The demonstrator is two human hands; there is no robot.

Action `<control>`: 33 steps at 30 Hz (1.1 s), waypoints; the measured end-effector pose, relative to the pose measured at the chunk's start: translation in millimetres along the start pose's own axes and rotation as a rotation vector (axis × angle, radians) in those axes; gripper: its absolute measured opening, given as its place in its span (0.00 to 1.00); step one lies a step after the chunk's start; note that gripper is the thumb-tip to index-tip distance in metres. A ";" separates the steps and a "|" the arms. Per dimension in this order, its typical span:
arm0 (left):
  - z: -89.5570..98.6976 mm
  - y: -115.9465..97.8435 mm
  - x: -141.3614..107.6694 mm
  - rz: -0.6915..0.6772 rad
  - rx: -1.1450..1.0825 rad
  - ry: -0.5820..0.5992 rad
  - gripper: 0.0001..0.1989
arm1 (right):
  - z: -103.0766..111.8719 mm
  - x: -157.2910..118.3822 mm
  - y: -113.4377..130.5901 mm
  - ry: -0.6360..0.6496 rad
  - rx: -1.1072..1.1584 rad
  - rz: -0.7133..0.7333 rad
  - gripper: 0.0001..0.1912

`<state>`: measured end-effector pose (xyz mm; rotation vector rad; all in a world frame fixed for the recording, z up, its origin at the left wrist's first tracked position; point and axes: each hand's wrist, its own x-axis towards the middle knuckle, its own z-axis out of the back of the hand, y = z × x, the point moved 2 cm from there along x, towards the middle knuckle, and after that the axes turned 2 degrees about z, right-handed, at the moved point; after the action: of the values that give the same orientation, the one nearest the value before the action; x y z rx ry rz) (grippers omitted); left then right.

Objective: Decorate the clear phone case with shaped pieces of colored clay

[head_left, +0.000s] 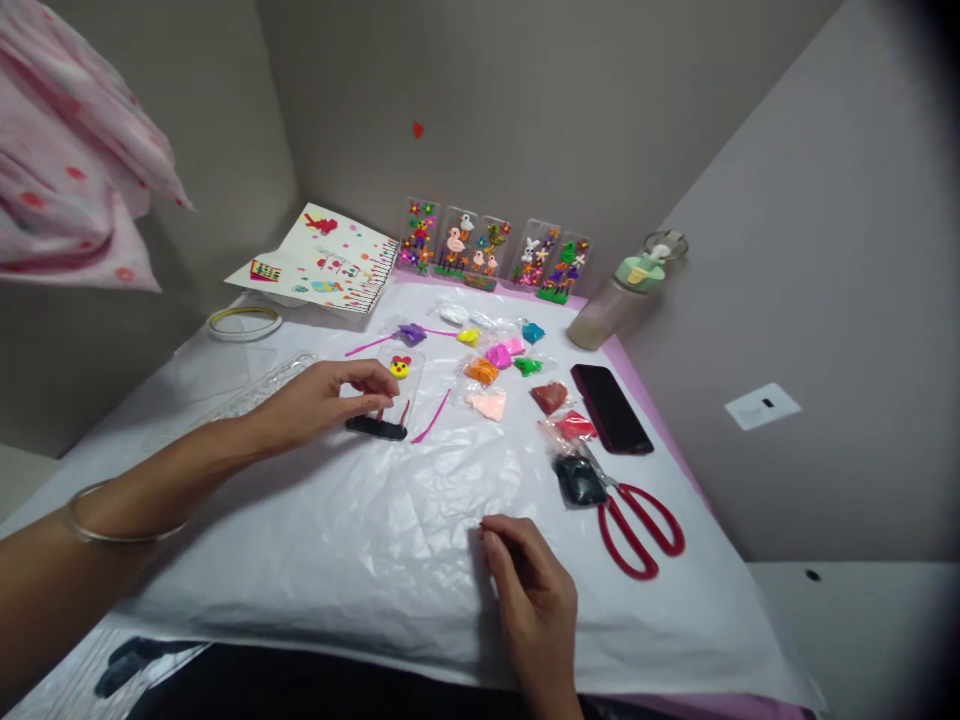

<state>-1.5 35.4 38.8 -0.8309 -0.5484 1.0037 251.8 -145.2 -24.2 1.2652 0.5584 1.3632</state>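
Note:
My left hand (pixel 341 395) reaches over a clear phone case (pixel 412 385) lying flat on the white sheet. Its thumb and forefinger curl close together above the case; anything between them is hidden. On the case are a yellow clay face with a red bow (pixel 400 366), thin brown clay strips (pixel 405 412) and a black clay strip (pixel 377 429) along the near end. Nearer to me, my right hand (pixel 529 595) rests on the sheet, thumb and forefinger pinched. A tiny dark reddish bit shows at their tips, too small to name.
Bagged clay in several colours, such as orange (pixel 482 371) and black (pixel 580 482), lies mid-table. Red-handled scissors (pixel 637 530), a phone (pixel 611 408) and a bottle (pixel 619 295) are at the right. Pink tools (pixel 431 416) lie by the case. Decorated cases (pixel 457 243) lean against the wall.

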 end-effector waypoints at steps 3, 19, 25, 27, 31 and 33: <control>-7.9 9.9 5.4 0.049 0.026 -0.025 0.19 | 0.2 1.0 1.2 0.003 -0.005 0.016 0.06; -26.7 32.8 9.0 -0.020 0.025 -0.042 0.15 | -1.2 1.4 2.4 0.028 -0.040 0.020 0.07; -28.0 35.7 10.3 -0.034 0.066 -0.046 0.14 | -2.4 1.5 2.5 0.025 -0.050 0.024 0.07; -28.0 35.7 10.1 -0.036 0.085 -0.048 0.14 | -2.5 1.3 3.2 0.024 -0.056 0.029 0.07; -27.9 35.1 10.0 -0.042 0.119 -0.050 0.14 | -2.5 0.5 4.5 0.028 -0.064 0.036 0.06; -28.0 34.9 10.4 -0.050 0.134 -0.049 0.14 | -2.7 0.3 4.7 0.035 -0.069 0.040 0.06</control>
<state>6.0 44.9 -5.6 -0.6718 -0.5356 1.0055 247.6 -145.1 -20.8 1.2041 0.5082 1.4281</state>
